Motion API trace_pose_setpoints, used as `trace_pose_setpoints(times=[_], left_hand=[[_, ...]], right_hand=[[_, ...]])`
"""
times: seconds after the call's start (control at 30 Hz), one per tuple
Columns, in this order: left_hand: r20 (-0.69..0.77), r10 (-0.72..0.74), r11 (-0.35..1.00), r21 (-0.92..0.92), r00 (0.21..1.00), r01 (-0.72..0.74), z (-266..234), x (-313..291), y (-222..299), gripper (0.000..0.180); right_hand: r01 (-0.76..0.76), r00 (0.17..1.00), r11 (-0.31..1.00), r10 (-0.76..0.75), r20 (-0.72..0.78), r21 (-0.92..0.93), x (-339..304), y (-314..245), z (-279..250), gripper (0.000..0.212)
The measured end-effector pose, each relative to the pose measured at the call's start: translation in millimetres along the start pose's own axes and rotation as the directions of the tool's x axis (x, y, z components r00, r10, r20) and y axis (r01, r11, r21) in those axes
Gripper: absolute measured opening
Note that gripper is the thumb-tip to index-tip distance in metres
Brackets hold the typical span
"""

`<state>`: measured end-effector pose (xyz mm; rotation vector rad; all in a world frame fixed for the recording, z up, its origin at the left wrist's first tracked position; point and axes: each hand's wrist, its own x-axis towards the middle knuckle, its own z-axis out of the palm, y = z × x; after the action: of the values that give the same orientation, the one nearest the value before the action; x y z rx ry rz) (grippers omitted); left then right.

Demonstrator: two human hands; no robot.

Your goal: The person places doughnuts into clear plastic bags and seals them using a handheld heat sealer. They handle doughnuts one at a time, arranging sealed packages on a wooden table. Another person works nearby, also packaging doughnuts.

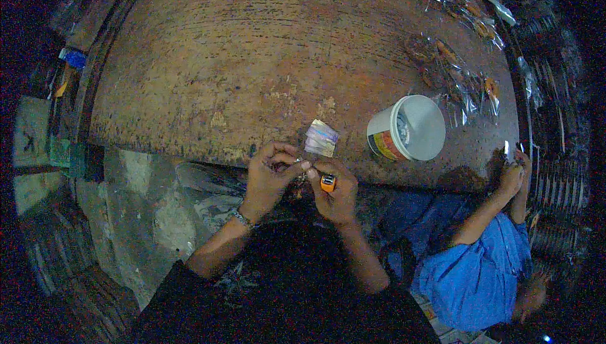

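My left hand (268, 177) and my right hand (338, 195) meet at the table's near edge. Their fingertips are pinched together around something small that I cannot make out; a brownish bit shows dimly below them. An orange finger counter (328, 183) with a small display sits at my right hand's fingers; whether it is worn or held is unclear. Just beyond the fingertips, a few overlapping pale purple and cream paper slips (322, 138) lie on the worn wooden table (208, 85). A metal bracelet (241, 218) circles my left wrist.
Right of the slips stands a white plastic bucket (377, 123) with a coloured label and something pale inside. Clear-wrapped brown items (470, 85) spread along the table's right side. At lower right, a person in blue (473, 274) holds something shiny (508, 151) at the table's edge.
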<state>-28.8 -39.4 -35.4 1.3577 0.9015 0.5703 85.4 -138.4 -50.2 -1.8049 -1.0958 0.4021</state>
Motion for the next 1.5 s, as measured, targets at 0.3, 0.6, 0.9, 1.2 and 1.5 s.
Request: trace_pose_setpoints(times=[0.3,0.6,0.9,1.2,1.5], left_hand=[[-0.019,-0.324,0.932,-0.177,0.946,0.316,-9.4,11.2,-9.1,0.019],[-0.053,-0.088,0.981,0.168,0.995,0.096,-10.7,3.5,-13.9,0.019],[0.056,-0.142,0.987,-0.071,0.988,0.146,-3.2,-5.6,-15.5,0.017],[0.112,-0.216,0.957,-0.171,0.97,0.233,-0.1,-11.6,-12.4,0.018],[0.129,-0.248,0.946,-0.182,0.96,0.268,-5.7,-19.3,-6.8,0.022]], right_hand=[[-0.24,0.966,0.95,0.254,-0.049,0.201,47.7,3.1,-2.8,0.028],[0.042,0.997,0.888,-0.01,0.072,-0.459,64.1,21.6,-7.0,0.029],[0.177,0.983,0.831,-0.169,0.064,-0.528,54.5,23.6,-4.5,0.031],[0.06,0.998,0.868,-0.037,0.056,-0.492,67.6,29.8,-0.7,0.034],[-0.151,0.983,0.894,0.18,0.03,-0.421,73.7,13.0,-5.4,0.034]])
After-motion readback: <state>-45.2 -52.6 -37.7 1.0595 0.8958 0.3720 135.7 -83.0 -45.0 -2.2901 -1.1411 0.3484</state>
